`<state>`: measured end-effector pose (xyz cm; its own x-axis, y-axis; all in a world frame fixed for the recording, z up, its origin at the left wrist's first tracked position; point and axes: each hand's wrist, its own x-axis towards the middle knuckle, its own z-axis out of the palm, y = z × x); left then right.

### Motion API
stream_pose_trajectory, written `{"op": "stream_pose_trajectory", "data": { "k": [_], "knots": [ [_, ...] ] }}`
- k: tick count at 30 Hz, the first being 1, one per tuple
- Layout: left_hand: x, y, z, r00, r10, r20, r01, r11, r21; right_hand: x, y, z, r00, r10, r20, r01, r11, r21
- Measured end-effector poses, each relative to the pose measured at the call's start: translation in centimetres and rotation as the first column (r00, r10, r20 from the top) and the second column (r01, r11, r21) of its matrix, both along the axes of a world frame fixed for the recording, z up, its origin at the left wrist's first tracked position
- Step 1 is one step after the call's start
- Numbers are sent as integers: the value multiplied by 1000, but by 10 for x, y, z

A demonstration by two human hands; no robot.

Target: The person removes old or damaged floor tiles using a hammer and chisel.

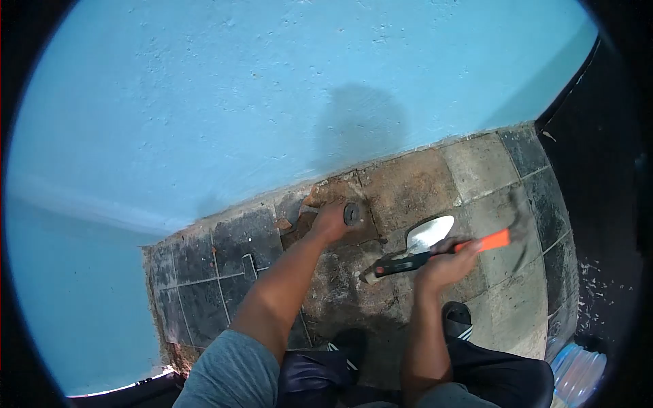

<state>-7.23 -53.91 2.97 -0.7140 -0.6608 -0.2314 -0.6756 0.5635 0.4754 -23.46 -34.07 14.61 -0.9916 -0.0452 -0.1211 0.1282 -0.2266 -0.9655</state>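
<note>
My left hand (330,221) is closed around an upright tool with a round dark top (352,213), which looks like a chisel seen end-on. Its lower end is hidden by the hand, over the broken brown patch (407,187) near the wall. My right hand (445,266) grips a claw hammer (493,241) by its orange and black handle. The hammer head is to the right, smeared by motion. Just beyond the right hand lies a trowel (430,232) with a shiny blade, its handle partly covered by the hammer.
A blue wall (238,102) rises along the far side of the tiled floor (197,306). Broken tile pieces (283,223) lie left of my left hand. A small pale-edged object (249,265) is on the dark tiles. My feet are close below; a plastic bottle (578,370) stands lower right.
</note>
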Motion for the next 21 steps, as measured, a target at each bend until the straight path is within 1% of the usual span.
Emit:
{"op": "stream_pose_trajectory", "data": {
  "k": [1, 2, 3, 4, 5, 6, 8, 9, 11, 12, 13, 14, 16, 17, 20, 21],
  "knots": [
    [-1, 0, 2, 999, 12, 37, -13, 1000, 27, 19, 6, -38, 998, 7, -55, 1, 989, 150],
    [-3, 0, 4, 997, 20, 74, -24, 998, 54, 51, 6, -69, 998, 66, -8, -63, 980, 187],
    [-2, -2, -3, 999, 9, 49, -10, 999, 34, 72, 13, -91, 915, 359, 184, -398, 730, 556],
    [0, -8, -16, 1000, -4, 23, 4, 1000, 11, 94, 19, -112, 706, 605, 367, -600, 237, 764],
    [0, -10, -24, 1000, -19, 0, 19, 1000, -9, 114, 22, -124, 733, 575, 364, -650, 433, 625],
    [-1, -9, -24, 1000, -4, -13, 4, 1000, -16, 127, 22, -137, 754, 542, 372, -657, 604, 451],
    [3, -6, -25, 999, 38, -33, -39, 999, -29, 123, 26, -148, 704, 512, 492, -697, 631, 341],
    [5, -1, -23, 999, 39, -35, -40, 999, -20, 122, 30, -146, 669, 495, 554, -711, 644, 284],
    [0, 0, -18, 998, 33, -50, -34, 999, -14, 107, 31, -140, 699, 482, 528, -704, 594, 389],
    [1, 2, -20, 1000, 10, -28, -10, 1000, -13, 98, 28, -135, 712, 480, 512, -697, 566, 439],
    [5, 5, -24, 1000, -11, -4, 11, 1000, -9, 89, 28, -134, 681, 490, 544, -717, 598, 358],
    [9, 8, -28, 999, -32, 19, 32, 999, -5, 81, 26, -135, 693, 484, 534, -698, 635, 330],
    [17, 16, -21, 993, -115, -33, 113, 992, -64, 70, 21, -136, 719, 466, 516, -653, 707, 271],
    [19, 19, -17, 986, -159, -58, 153, 984, -96, 65, 17, -136, 746, 431, 507, -616, 736, 281],
    [23, 17, -32, 986, -148, -77, 136, 980, -144, 50, 12, -115, 745, 412, 524, -596, 765, 246],
    [20, 19, -25, 991, -100, -90, 92, 992, -90, 46, 8, -110, 753, 381, 536, -586, 759, 284]
  ]
}}
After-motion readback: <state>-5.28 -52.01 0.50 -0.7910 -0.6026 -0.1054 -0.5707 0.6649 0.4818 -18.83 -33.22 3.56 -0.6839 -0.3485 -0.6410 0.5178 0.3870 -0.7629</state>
